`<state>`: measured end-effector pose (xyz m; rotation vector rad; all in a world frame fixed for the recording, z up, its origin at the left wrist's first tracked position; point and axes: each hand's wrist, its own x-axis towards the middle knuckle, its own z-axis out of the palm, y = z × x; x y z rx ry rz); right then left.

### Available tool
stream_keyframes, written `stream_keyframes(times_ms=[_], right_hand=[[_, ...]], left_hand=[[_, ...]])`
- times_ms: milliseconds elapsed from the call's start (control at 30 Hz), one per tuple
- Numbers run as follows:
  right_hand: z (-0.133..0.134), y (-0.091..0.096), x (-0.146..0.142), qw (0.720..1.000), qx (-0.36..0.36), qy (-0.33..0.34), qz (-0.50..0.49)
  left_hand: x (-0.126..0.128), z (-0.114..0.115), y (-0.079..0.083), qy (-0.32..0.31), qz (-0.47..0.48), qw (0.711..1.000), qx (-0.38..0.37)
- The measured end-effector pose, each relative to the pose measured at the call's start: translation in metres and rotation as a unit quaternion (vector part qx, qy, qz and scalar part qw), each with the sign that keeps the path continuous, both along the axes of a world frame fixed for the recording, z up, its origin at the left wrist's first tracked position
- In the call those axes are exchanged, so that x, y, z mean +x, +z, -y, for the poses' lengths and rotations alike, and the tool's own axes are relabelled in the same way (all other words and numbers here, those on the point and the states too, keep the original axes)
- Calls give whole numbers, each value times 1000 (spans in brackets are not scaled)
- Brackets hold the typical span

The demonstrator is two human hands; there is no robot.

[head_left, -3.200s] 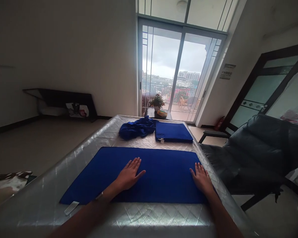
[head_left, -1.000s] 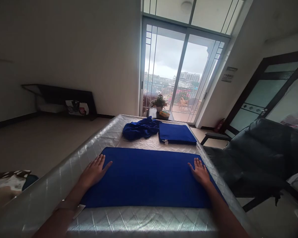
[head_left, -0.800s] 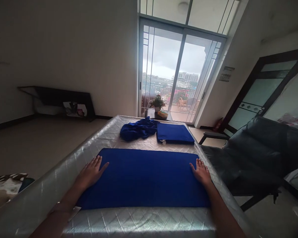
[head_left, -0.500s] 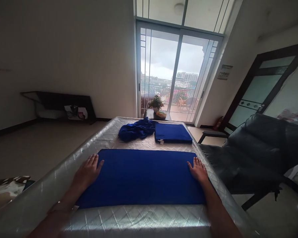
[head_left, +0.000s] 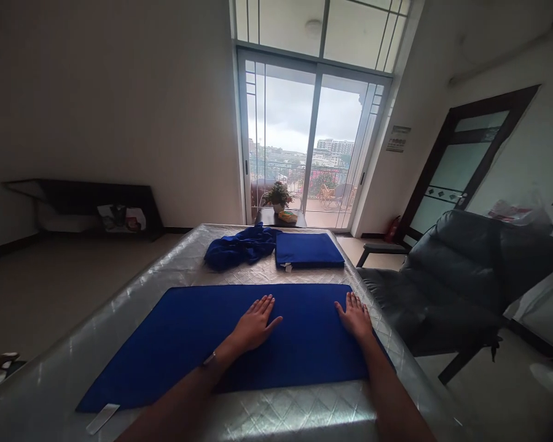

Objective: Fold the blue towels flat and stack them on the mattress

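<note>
A flat blue cloth (head_left: 175, 337) lies spread over the quilted silver mattress (head_left: 304, 417), with a white label (head_left: 102, 418) sticking out at its near left corner. My left hand (head_left: 257, 322) rests flat near the cloth's middle, fingers together and stretched, thumb apart. At the cloth's right edge lies my right hand (head_left: 356, 316), palm down with fingers extended. Beyond them sit a neatly folded blue cloth (head_left: 309, 250) with a small tag and, left of it, a crumpled blue cloth (head_left: 242, 247).
A black padded armchair (head_left: 442, 282) stands close along the right side. Past the mattress's far end is a small table with a potted plant (head_left: 279, 196) before glass sliding doors (head_left: 286, 123). A dark low stand (head_left: 87, 202) is by the left wall.
My left hand has moved right from the cloth's left edge to its middle, and the cloth's left part now shows further out with its label. My right hand stays at the right edge.
</note>
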<state>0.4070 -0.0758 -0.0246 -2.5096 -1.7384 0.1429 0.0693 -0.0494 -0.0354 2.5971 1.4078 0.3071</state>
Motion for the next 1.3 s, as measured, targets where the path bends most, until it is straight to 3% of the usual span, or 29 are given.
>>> stream_keyframes(times_ms=[133,267,467,700,800,900,1100,1200,1300], right_hand=[[-1,-1,1,1000,0,1,-8],[-2,-1,1,1000,-5,-2,-11],[-3,-3,2,1000,-10,-3,0],[-2,-2,2,1000,0,-4,2],[-1,-3,2,1000,4,-1,3],[-2,-3,4,1000,-2,-1,4],[-1,6,-4,998,-3,-5,66],[0,18,-31,995,15,46,88],[-4,28,-78,988,20,144,50]], left_hand=[[-15,-3,-10,5,0,1000,-18],[-50,-7,-4,50,-9,998,-28],[-119,-13,6,157,-39,987,-21],[-210,-26,1,267,-92,959,-23],[-238,-32,-1,301,-111,947,-15],[-248,-33,-1,322,-108,940,-18],[-245,-31,-3,328,-90,941,-1],[-246,-33,-7,328,-81,941,-9],[-248,-35,-9,326,-76,942,-17]])
